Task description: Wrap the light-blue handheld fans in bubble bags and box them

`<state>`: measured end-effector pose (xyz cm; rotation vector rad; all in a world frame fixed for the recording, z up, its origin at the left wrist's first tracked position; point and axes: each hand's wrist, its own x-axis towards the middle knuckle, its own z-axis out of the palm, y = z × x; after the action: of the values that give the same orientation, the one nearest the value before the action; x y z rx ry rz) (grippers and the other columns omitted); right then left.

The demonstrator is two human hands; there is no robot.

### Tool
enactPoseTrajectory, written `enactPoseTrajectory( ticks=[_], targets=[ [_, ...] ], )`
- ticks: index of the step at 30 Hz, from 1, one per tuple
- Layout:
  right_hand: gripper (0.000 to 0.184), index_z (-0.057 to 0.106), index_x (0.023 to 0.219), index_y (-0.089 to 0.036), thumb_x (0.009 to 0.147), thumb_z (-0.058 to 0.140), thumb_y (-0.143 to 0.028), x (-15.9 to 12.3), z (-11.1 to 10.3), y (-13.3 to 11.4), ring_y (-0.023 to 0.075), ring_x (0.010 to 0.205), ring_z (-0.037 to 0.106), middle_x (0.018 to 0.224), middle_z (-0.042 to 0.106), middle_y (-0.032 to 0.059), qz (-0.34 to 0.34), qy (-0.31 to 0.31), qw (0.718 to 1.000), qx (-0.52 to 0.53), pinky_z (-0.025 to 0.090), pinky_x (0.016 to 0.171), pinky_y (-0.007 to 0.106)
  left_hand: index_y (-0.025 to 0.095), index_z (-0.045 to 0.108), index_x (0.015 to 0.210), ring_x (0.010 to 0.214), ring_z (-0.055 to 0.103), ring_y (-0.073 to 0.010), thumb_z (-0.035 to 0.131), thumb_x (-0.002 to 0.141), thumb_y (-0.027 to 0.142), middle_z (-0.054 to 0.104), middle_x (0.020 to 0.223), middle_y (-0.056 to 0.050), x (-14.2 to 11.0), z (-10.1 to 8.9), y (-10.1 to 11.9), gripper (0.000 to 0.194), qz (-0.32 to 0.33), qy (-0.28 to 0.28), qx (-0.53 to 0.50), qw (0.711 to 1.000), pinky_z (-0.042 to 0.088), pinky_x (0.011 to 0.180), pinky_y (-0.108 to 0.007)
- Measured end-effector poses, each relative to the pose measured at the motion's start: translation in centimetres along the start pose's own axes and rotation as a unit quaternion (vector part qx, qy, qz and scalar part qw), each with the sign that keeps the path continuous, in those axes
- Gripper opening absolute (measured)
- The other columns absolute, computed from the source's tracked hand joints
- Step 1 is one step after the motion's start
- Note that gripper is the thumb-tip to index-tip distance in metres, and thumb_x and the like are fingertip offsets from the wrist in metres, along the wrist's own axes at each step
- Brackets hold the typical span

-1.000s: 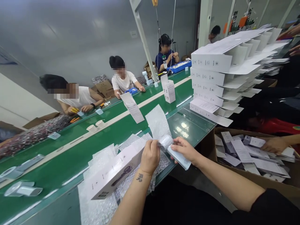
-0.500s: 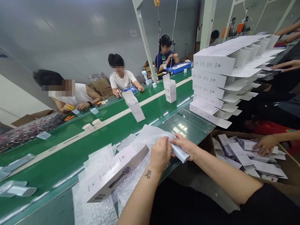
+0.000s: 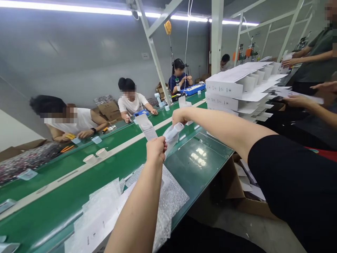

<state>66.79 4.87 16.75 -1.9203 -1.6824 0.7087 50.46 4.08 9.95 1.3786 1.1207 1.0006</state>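
Note:
A pale blue plastic device in a translucent wrap is held up above the green bench. My left hand is closed in a fist around the near side of the wrap. At its upper end my right hand is bent over the device, fingers pointing down and partly hidden. Below my left forearm lie bubble wrap sheets and a white printed box, which the forearm partly covers.
A stack of open white boxes stands at the right. An open white carton and two small white cups are on the green conveyor. Below the bench edge sits a cardboard box. Several co-workers sit or stand around.
Both hands have moved forward and up with the wrapped device. Its bare-looking end, which pointed toward me, now points up and away. The view has tilted upward.

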Motion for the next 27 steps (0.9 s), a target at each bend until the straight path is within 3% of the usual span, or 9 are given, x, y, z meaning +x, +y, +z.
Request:
enactPoseTrajectory(
  ticks=[4,11,14,16,19,22,23,25,27],
  targets=[
    [0.014,0.063,0.064,-0.008,0.061,0.076,-0.012,-0.5,-2.2,-1.3,0.0074,0.046,0.055,0.051,0.057,-0.0024,0.060,-0.027,0.998,0.000,0.050,0.049,0.019,0.015,0.053,0.053,0.035,0.039,-0.0067,0.057,0.050,0.017,0.043,0.038,0.005,0.1,-1.2,2.4,0.006,0.027,-0.030,0.012,0.999,0.025,0.034,-0.016],
    [0.010,0.058,0.065,-0.010,0.070,0.063,-0.002,-3.4,-2.7,-3.3,0.0023,0.040,0.045,0.048,0.051,-0.0050,0.020,0.025,0.993,0.114,0.044,0.041,0.012,0.013,0.063,0.080,0.051,0.050,-0.0106,0.065,0.061,0.034,0.057,0.060,0.000,-0.1,-3.6,5.7,0.029,0.114,0.012,0.049,0.992,0.037,0.045,-0.019],
    [0.015,0.054,0.064,-0.011,0.076,0.060,-0.005,-4.4,-2.0,-4.2,0.0017,0.040,0.045,0.048,0.050,-0.0051,-0.019,0.024,0.962,0.271,0.043,0.041,0.010,0.017,0.059,0.110,0.079,0.061,-0.0197,0.074,0.057,0.041,0.064,0.094,-0.007,-1.0,-3.1,5.5,0.061,0.231,-0.072,0.122,0.963,0.049,0.065,-0.029],
    [0.013,0.054,0.068,-0.012,0.079,0.060,-0.008,-5.9,-0.9,-3.6,0.0025,0.043,0.048,0.051,0.051,-0.0048,-0.033,0.018,0.936,0.351,0.045,0.043,0.010,0.018,0.061,0.106,0.078,0.061,-0.0217,0.078,0.053,0.037,0.065,0.089,-0.006,-1.7,-2.5,4.8,0.059,0.256,-0.131,0.195,0.938,0.050,0.067,-0.031],
    [0.016,0.058,0.088,-0.013,0.085,0.062,-0.029,-10.0,1.5,1.1,0.0075,0.052,0.058,0.066,0.061,0.0003,-0.036,0.066,0.910,0.408,0.052,0.050,0.017,0.017,0.066,0.082,0.053,0.055,-0.0174,0.069,0.063,0.040,0.059,0.062,-0.001,-2.4,-2.2,3.4,0.030,0.193,-0.110,0.235,0.946,0.046,0.050,-0.027],
    [0.053,0.046,0.123,-0.018,0.084,0.059,-0.051,-15.2,4.4,10.1,0.0133,0.054,0.060,0.074,0.063,0.0039,0.117,0.360,0.861,0.341,0.051,0.049,0.024,0.016,0.063,0.072,0.045,0.048,-0.0138,0.067,0.064,0.043,0.054,0.055,0.001,-2.5,-2.8,2.6,0.028,0.133,-0.070,0.136,0.979,0.039,0.038,-0.023],
    [0.066,0.036,0.133,-0.018,0.081,0.063,-0.049,-16.6,5.4,13.3,0.0151,0.054,0.060,0.075,0.063,0.0047,0.194,0.403,0.836,0.319,0.051,0.051,0.026,0.016,0.063,0.071,0.046,0.048,-0.0135,0.069,0.061,0.043,0.055,0.056,0.001,-2.5,-3.1,2.5,0.029,0.122,-0.069,0.104,0.985,0.039,0.037,-0.022],
    [0.084,0.024,0.140,-0.018,0.074,0.072,-0.038,-18.5,7.1,18.7,0.0160,0.046,0.057,0.068,0.061,0.0020,0.277,0.409,0.808,0.321,0.049,0.048,0.029,0.016,0.064,0.074,0.050,0.051,-0.0139,0.073,0.057,0.043,0.058,0.060,0.000,-2.8,-3.2,2.6,0.033,0.108,-0.081,0.075,0.988,0.043,0.039,-0.023],
    [0.074,0.034,0.133,-0.020,0.073,0.074,-0.035,-18.9,8.2,21.9,0.0156,0.041,0.054,0.060,0.058,-0.0011,0.295,0.387,0.804,0.340,0.048,0.045,0.030,0.016,0.065,0.077,0.053,0.053,-0.0143,0.075,0.056,0.045,0.060,0.064,0.000,-3.4,-3.1,2.7,0.037,0.107,-0.101,0.073,0.986,0.047,0.043,-0.024]
  ],
)
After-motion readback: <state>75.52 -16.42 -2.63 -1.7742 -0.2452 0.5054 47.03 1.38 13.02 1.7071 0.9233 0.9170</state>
